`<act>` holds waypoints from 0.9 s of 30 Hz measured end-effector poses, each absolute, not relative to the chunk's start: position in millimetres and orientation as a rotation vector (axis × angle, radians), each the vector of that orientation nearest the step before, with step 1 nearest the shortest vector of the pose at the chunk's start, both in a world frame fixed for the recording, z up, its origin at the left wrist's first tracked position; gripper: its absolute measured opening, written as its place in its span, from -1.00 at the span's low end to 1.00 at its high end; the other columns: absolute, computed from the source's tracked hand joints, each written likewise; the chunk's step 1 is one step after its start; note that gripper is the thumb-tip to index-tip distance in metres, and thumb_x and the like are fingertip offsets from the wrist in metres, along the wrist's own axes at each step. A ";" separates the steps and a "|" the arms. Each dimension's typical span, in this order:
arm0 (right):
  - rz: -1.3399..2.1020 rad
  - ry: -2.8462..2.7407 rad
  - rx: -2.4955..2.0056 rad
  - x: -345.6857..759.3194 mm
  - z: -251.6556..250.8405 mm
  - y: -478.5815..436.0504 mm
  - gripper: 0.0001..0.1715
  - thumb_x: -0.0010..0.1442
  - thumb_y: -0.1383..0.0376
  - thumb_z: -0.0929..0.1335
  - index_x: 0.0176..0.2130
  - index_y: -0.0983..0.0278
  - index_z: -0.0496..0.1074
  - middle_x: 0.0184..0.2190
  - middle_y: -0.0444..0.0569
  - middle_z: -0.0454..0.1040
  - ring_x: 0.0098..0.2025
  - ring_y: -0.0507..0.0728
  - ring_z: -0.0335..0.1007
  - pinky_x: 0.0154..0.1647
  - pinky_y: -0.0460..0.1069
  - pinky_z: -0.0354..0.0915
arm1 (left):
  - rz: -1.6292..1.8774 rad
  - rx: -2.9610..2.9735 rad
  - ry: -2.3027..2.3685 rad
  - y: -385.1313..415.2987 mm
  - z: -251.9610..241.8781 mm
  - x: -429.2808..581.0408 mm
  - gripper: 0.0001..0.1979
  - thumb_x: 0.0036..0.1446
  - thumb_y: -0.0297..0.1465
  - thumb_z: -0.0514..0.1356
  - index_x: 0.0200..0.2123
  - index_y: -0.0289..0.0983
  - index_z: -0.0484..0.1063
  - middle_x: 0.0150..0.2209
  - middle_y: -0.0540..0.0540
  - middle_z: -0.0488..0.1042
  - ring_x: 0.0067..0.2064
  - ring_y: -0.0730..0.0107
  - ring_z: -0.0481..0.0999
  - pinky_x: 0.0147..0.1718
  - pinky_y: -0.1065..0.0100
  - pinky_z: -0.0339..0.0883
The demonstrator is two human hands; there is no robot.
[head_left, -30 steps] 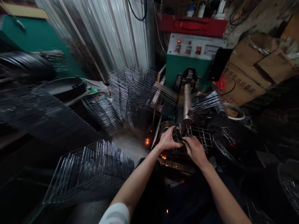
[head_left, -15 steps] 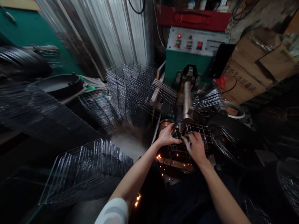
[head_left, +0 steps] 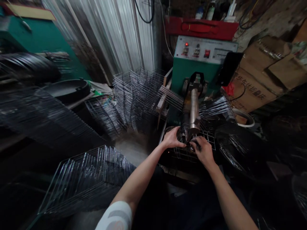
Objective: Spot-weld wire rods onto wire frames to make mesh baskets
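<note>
Wire grid [head_left: 209, 138] sits under the pointed tip [head_left: 187, 135], L hand [head_left: 170, 139] on one side w/ thumb spread, R hand [head_left: 204, 150] on the other, fingers curled; can't tell if either's gripping wire tbh. Imo if the grid slips, fingers could hit the green machine's [head_left: 179, 71] tip = prob a nip/burn.

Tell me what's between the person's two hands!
In the head view, a dark pointed metal tip sits between the left hand and the right hand, with a wire grid below. Anything smaller there is too dark to tell.
</note>
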State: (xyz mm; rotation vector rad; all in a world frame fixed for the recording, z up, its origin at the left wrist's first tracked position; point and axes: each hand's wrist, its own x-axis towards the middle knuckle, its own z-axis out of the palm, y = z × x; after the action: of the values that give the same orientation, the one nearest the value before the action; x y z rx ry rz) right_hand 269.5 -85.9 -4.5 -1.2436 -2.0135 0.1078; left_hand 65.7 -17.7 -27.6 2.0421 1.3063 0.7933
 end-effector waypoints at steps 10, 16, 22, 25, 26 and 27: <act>0.742 -1.631 -1.365 308.6 -7.2 -145.2 -0.71 0.30 0.08 0.36 -0.15 0.24 0.48 -0.19 0.05 0.56 -0.17 0.21 0.51 -0.17 0.05 0.42 | 0.837 1.741 1.090 -28.3 -116.4 14.8 0.60 -0.61 -0.12 0.58 0.44 -0.25 -0.29 0.45 -0.42 -0.22 0.46 -0.19 -0.21 0.37 -0.16 -0.21; 1.057 -1.081 -1.410 302.6 -31.9 -198.7 -0.56 0.09 0.02 0.52 -0.27 0.23 0.34 -0.39 0.01 0.56 -0.54 0.07 0.38 -0.55 -0.06 0.32 | 0.707 1.113 0.758 -44.7 -195.6 34.0 0.56 -0.46 -0.28 0.56 0.41 0.06 -0.50 0.47 -0.31 -0.24 0.42 -0.15 0.05 0.28 -0.22 0.06; 1.193 -1.008 -1.412 288.2 -30.2 -209.0 -0.54 0.08 0.02 0.53 -0.33 0.27 0.35 -0.47 -0.04 0.50 -0.62 -0.01 0.27 -0.65 -0.13 0.17 | 0.793 0.985 0.680 -43.3 -190.6 47.4 0.48 -0.48 -0.36 0.57 0.39 0.09 -0.34 0.46 -0.39 -0.28 0.30 -0.21 0.28 0.12 -0.23 0.29; 1.254 -0.962 -1.390 283.9 -20.7 -212.6 -0.51 0.05 0.00 0.54 -0.28 0.27 0.37 -0.52 -0.10 0.46 -0.71 -0.07 0.16 -0.72 -0.17 0.04 | 0.886 1.052 0.722 -46.2 -181.9 35.2 0.35 -0.47 -0.32 0.57 0.34 -0.01 -0.16 0.43 -0.43 -0.10 0.30 -0.16 0.29 0.15 -0.21 0.25; 1.274 -0.956 -1.377 283.4 -16.6 -214.9 -0.52 0.06 0.00 0.54 -0.28 0.28 0.38 -0.54 -0.12 0.44 -0.73 -0.09 0.12 -0.74 -0.18 0.00 | 0.916 1.069 0.739 -48.0 -176.9 27.4 0.32 -0.47 -0.32 0.57 0.31 -0.02 -0.13 0.42 -0.41 -0.06 0.32 -0.13 0.26 0.18 -0.20 0.21; 1.299 -0.954 -1.361 283.3 -12.1 -217.6 -0.53 0.07 0.01 0.53 -0.27 0.28 0.40 -0.55 -0.13 0.43 -0.75 -0.11 0.10 -0.75 -0.18 -0.02 | 0.946 1.086 0.760 -50.5 -170.4 17.7 0.29 -0.47 -0.32 0.57 0.29 -0.03 -0.10 0.41 -0.38 -0.02 0.34 -0.10 0.22 0.22 -0.18 0.16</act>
State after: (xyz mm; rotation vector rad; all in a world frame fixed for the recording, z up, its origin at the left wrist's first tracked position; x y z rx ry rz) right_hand 283.3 -217.6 -12.1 -1.3605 -0.9535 1.2992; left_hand 17.7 -50.5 -170.4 1.0858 0.7604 0.9462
